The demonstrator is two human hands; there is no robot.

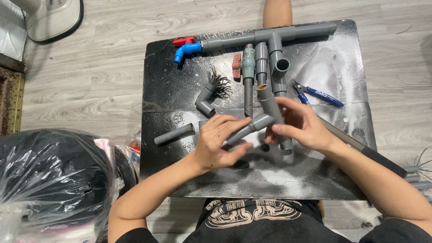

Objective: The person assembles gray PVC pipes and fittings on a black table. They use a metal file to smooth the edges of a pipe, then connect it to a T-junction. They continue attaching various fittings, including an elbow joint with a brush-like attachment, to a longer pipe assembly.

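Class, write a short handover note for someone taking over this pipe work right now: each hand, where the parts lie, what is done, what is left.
Left hand: grips a short grey pipe at the branch of the Y-fitting.
Right hand: holds the grey Y-fitting above the black board.
Done: long tee assembly with blue tap lies at the far edge; valve piece beside it.
Loose: elbow, pipe stub, blue-handled pliers.
Left: whether the short pipe is fully seated cannot be told.
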